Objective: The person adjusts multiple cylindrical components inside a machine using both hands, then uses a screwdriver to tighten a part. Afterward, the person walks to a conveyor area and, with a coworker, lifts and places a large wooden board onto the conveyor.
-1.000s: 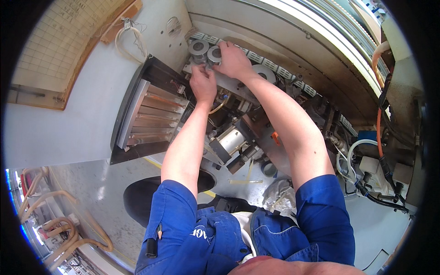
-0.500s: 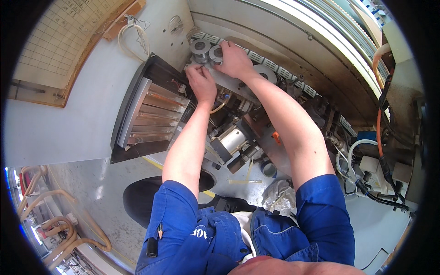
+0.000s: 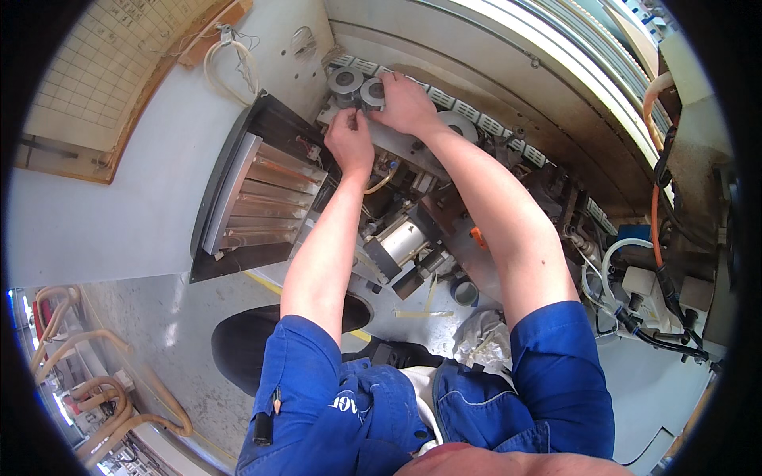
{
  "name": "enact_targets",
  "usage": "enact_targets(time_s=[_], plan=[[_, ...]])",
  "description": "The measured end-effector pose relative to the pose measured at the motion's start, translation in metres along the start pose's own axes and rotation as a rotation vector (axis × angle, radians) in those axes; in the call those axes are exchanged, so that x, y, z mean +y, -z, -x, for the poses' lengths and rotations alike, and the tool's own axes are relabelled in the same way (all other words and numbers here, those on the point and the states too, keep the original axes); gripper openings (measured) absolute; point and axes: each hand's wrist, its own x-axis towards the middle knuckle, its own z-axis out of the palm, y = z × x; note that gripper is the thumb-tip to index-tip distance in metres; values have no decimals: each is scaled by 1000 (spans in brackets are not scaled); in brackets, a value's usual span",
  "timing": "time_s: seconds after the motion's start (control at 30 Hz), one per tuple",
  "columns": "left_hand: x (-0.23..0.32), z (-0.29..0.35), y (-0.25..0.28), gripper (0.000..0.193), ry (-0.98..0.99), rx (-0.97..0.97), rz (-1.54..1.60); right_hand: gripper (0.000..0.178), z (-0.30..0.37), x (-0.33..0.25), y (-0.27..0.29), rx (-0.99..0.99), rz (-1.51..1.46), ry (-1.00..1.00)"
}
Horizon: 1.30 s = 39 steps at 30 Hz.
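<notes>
Two grey metal rollers stand side by side on a metal plate deep in the machine. My right hand (image 3: pixel 403 103) curls round the right-hand roller (image 3: pixel 372 94), fingers on its far side and thumb at its near side. Just in front of the rollers is my left hand (image 3: pixel 349 136), its thumb and fingertips pinched together; whatever they hold, if anything, is too small to make out. The left-hand roller (image 3: pixel 345 82) stands free of both hands. Partly behind my right forearm lies a larger pale disc (image 3: pixel 458 124).
A silver pneumatic cylinder (image 3: pixel 402 241) sits below my arms. To the left is a black-framed panel with copper-coloured bars (image 3: pixel 270 196). White hoses (image 3: pixel 627 250) and black cables run at the right. A crumpled plastic bag (image 3: pixel 484 339) lies on the floor.
My left hand has shifted slightly right, closer under the right-hand roller, and its fingers have drawn together upward. My right hand stays on the roller, nearly still.
</notes>
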Motion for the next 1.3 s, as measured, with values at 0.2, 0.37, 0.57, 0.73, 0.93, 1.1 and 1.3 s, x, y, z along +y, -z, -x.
enact_targets(time_s=[0.2, 0.37, 0.57, 0.73, 0.93, 1.1, 1.3], plan=[[-6, 6, -1, 13, -105, -30, -158, 82, -1, 4, -1, 0, -4, 40], [-6, 8, 0, 11, -140, -62, -124, 87, 0, 4, 1, 0, 19, 79], [-3, 5, 1, 11, -148, -83, -113, 82, -1, 1, 4, -33, 12, 41], [0, 1, -2, 11, -123, -56, -188, 69, 1, 0, 4, -7, -19, 23], [-1, 4, -3, 8, -126, -80, -175, 70, -2, 7, -4, 38, -51, 70], [-6, 3, -4, 9, -265, -17, -202, 69, -18, 19, -10, -10, -96, 165], [-5, 4, -4, 7, -270, -14, -184, 73, -31, 16, 0, -132, -99, 194]])
